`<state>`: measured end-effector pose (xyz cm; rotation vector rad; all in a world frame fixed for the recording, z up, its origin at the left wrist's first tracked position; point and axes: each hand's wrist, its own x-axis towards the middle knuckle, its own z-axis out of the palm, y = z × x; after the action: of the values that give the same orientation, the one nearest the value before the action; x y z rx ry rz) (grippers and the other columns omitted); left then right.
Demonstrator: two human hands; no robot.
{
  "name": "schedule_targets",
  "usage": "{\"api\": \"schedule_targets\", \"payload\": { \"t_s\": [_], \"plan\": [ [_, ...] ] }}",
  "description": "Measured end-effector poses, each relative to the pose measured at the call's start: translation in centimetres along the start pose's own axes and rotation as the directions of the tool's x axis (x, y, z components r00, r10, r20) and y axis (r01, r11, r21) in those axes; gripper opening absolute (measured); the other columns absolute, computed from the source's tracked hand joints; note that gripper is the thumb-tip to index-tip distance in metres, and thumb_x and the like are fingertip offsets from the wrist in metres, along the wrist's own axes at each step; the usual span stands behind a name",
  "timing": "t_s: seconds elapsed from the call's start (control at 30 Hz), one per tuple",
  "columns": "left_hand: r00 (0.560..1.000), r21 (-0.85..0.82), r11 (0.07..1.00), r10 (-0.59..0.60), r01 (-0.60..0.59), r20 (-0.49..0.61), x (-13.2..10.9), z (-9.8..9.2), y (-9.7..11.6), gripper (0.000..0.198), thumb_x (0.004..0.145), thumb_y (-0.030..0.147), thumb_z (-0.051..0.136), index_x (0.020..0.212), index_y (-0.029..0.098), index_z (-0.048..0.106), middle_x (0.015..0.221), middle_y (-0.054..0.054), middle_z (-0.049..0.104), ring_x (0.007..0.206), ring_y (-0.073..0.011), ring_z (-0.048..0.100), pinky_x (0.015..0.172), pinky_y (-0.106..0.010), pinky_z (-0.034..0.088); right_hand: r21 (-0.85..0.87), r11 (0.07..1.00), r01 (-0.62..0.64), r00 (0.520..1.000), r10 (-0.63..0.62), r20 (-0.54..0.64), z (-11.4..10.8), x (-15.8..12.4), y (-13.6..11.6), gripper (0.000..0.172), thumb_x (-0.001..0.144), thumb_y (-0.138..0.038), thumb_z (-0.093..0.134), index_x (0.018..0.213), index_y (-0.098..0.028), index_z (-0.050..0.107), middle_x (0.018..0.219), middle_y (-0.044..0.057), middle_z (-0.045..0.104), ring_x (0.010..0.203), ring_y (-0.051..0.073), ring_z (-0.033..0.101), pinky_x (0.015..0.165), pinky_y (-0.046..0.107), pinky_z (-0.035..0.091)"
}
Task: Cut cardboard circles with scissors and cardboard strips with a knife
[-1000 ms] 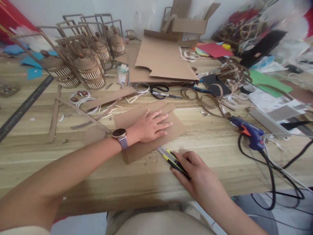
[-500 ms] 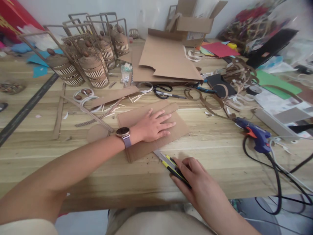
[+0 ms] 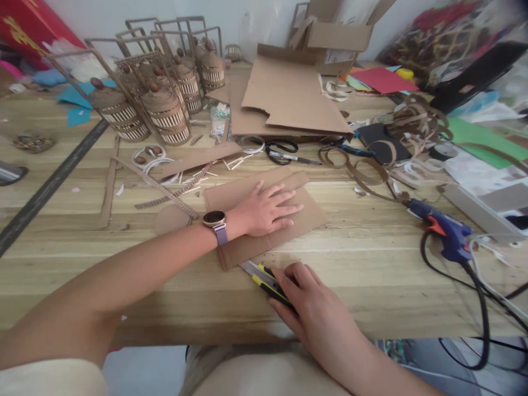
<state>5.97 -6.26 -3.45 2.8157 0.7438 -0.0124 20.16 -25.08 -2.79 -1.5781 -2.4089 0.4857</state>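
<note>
My left hand (image 3: 268, 212) lies flat with fingers spread on a piece of brown cardboard (image 3: 311, 206). A narrower cardboard strip (image 3: 299, 180) shows past its fingertips, partly covered by the hand. My right hand (image 3: 305, 302) is wrapped round a yellow-and-black utility knife (image 3: 270, 285). The blade is out and points left, its tip close to the cardboard's near edge; whether it touches I cannot tell. Left of the cardboard lies a round cardboard disc (image 3: 171, 219), partly behind my wrist.
Several lantern-like bamboo pieces (image 3: 167, 115) stand at the back left. Large cardboard sheets (image 3: 297, 99) lie at the back, with black-handled scissors (image 3: 282, 147) before them. A blue glue gun (image 3: 443, 228) with trailing cables is on the right. A long dark bar (image 3: 53, 184) crosses the left side.
My right hand has moved the knife left along the cardboard's near edge. The left hand stays pressed on the cardboard. The whole view has shifted slightly.
</note>
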Motion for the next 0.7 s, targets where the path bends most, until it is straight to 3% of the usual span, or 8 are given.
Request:
{"api": "schedule_targets", "payload": {
  "t_s": [0.7],
  "plan": [
    [1.000, -0.014, 1.000, -0.005, 0.006, 0.012, 0.17, 0.06, -0.06, 0.054, 0.105, 0.052, 0.038, 0.156, 0.035, 0.037, 0.169, -0.005, 0.026, 0.156, -0.0325, 0.017, 0.120, -0.070, 0.009, -0.115, 0.987, 0.114, 0.993, -0.114, 0.006, 0.42, 0.95, -0.63, 0.036, 0.083, -0.016, 0.072, 0.119, -0.012, 0.067, 0.091, 0.010, 0.068, 0.081, 0.026, 0.071, 0.066, 0.037, 0.067]
  ]
}}
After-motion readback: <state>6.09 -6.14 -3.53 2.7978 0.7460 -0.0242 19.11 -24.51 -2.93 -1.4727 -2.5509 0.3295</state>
